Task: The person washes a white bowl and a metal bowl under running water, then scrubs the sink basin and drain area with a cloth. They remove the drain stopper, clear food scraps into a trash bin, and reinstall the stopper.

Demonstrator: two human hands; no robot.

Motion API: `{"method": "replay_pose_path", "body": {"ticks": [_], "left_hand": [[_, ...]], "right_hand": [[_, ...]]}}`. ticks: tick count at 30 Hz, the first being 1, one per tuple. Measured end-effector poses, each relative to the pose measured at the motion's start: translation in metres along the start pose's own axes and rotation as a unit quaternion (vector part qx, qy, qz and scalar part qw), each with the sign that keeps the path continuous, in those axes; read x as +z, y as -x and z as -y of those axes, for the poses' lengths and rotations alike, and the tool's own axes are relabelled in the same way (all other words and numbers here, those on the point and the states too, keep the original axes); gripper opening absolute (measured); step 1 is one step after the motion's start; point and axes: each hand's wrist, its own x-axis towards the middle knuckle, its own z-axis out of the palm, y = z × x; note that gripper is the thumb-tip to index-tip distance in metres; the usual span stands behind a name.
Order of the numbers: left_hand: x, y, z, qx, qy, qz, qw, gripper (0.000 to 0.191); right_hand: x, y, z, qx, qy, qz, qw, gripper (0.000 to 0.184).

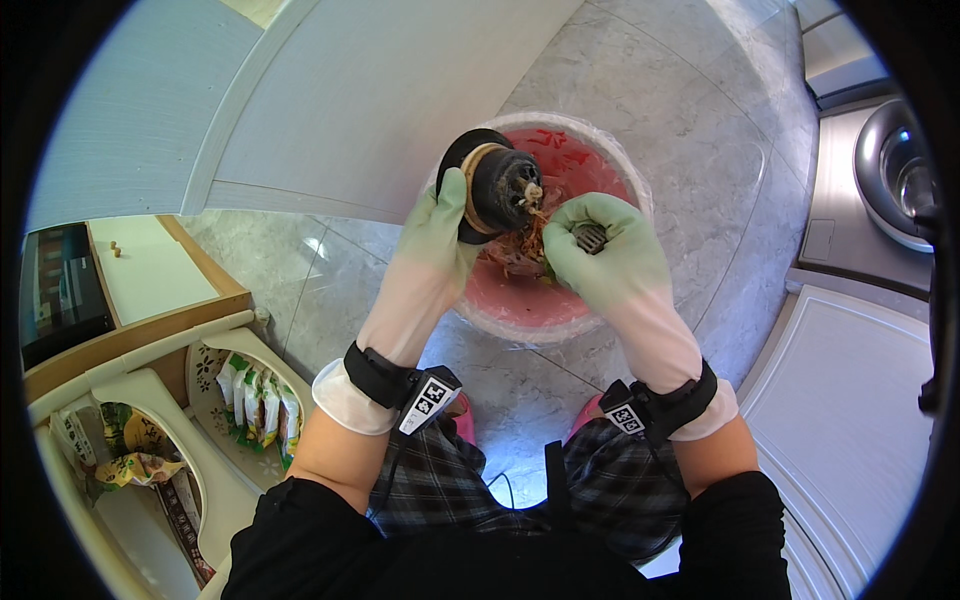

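Note:
My left hand, in a green and white rubber glove, grips what looks like a black plastic drain fitting with a wide flange and a tan ring. It is tilted, its holed end turned towards my right hand, and pale matter clings there. My right hand, gloved alike, is closed around a small dark ribbed piece; the rest of that piece is hidden. Both hands are over a red waste bin lined with clear plastic. Stringy brown scraps show between the hands.
A pale panel stands close to the bin's left. At lower left, a cream storage rack holds several packets. A front-loading washing machine and a white cabinet panel are on the right. Grey tiles cover the floor.

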Motion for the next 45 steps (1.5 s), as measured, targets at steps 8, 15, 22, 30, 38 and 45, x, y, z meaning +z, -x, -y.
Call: {"method": "replay_pose_path", "body": {"ticks": [8, 15, 22, 30, 38, 45], "left_hand": [[-0.004, 0.001, 0.002, 0.000, -0.014, 0.019, 1.000, 0.056], [-0.003, 0.008, 0.009, 0.006, -0.039, 0.044, 0.998, 0.060], [-0.003, 0.011, 0.008, 0.017, -0.050, 0.064, 0.997, 0.055], [0.000, 0.012, 0.000, 0.003, 0.006, 0.003, 1.000, 0.054], [-0.002, 0.011, -0.002, 0.009, 0.019, 0.015, 1.000, 0.051], [-0.002, 0.014, 0.006, 0.028, -0.039, 0.005, 0.999, 0.054]], "right_hand": [[0.000, -0.001, -0.002, -0.039, 0.049, -0.021, 0.998, 0.026], [0.005, -0.002, -0.010, -0.017, 0.048, -0.036, 0.998, 0.029], [0.008, 0.000, -0.010, -0.018, 0.050, -0.032, 0.998, 0.018], [0.005, 0.011, 0.002, -0.031, 0.036, 0.009, 0.999, 0.010], [0.010, 0.006, -0.002, -0.083, 0.063, -0.036, 0.994, 0.026], [0.014, 0.006, -0.008, -0.043, 0.088, -0.040, 0.994, 0.030]]}}
